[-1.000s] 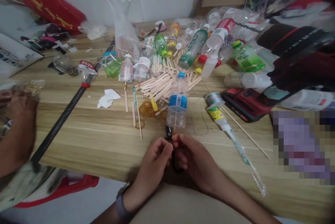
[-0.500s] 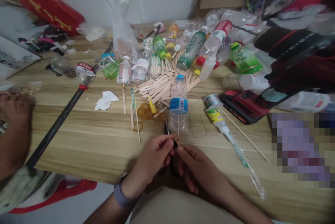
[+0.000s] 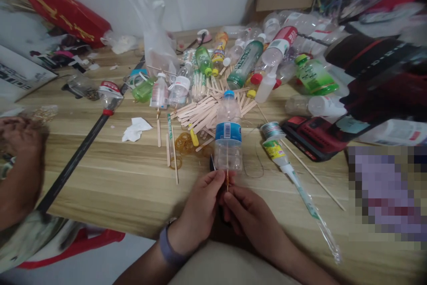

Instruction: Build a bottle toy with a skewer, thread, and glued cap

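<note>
A clear plastic bottle (image 3: 228, 154) with a blue cap and blue label is in front of me, its base towards me. A thin wooden stick (image 3: 227, 182), wrapped with a rubber band, runs along the bottle and out past its base. My left hand (image 3: 204, 200) is closed on the stick just below the bottle. Lower down, my right hand (image 3: 249, 208) pinches the near end of the same stick between thumb and fingers. Dark scissors (image 3: 211, 162) lie behind my left hand, mostly hidden.
Ice-cream sticks (image 3: 203, 111) lie heaped beyond the bottle, near rubber bands (image 3: 184, 143) and several bottles. A cordless drill (image 3: 316, 136) stands right, beside a bottle with a long plastic tail (image 3: 300, 189). Another person's hand (image 3: 23, 142) rests left, by a black tube (image 3: 76, 158).
My left hand has moved closer to the bottle's base, and both hands now meet around the stick. The scissors blade is more covered. The view has shifted slightly.
</note>
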`<state>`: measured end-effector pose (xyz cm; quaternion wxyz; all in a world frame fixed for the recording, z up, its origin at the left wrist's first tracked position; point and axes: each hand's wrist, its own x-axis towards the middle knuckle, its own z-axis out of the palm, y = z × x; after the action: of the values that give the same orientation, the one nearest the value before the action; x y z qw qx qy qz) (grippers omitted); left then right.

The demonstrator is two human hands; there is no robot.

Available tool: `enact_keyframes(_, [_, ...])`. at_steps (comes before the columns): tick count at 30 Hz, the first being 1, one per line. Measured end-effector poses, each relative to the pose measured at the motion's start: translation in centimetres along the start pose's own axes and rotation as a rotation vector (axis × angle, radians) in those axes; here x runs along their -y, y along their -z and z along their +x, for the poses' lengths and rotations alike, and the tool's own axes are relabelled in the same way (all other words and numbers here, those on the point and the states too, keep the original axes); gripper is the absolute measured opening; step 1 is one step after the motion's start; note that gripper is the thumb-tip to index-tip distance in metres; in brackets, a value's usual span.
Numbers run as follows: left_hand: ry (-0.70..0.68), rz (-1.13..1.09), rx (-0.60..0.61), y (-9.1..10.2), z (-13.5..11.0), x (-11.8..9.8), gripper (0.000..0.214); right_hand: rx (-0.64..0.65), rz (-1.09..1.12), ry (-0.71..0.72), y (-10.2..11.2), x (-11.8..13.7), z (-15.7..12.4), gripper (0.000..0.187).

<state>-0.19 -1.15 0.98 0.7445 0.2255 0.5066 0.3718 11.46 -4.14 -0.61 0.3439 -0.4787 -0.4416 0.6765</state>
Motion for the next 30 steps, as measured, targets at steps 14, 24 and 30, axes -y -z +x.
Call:
enact_keyframes(14, [0.017, -0.013, 0.088, -0.7, -1.9, 0.3, 0.054, -0.077, -0.088, 0.115, -0.6, 1.0, -1.6, 0.058])
enact_keyframes(24, [0.022, -0.035, 0.098, -0.8, -2.5, 1.0, 0.041, -0.114, -0.093, 0.163, -1.0, 0.9, -2.3, 0.058])
enact_keyframes(30, [0.037, -0.133, 0.075, -0.7, -2.7, 1.0, 0.043, -0.049, -0.066, 0.145, -1.0, 1.0, -2.3, 0.055])
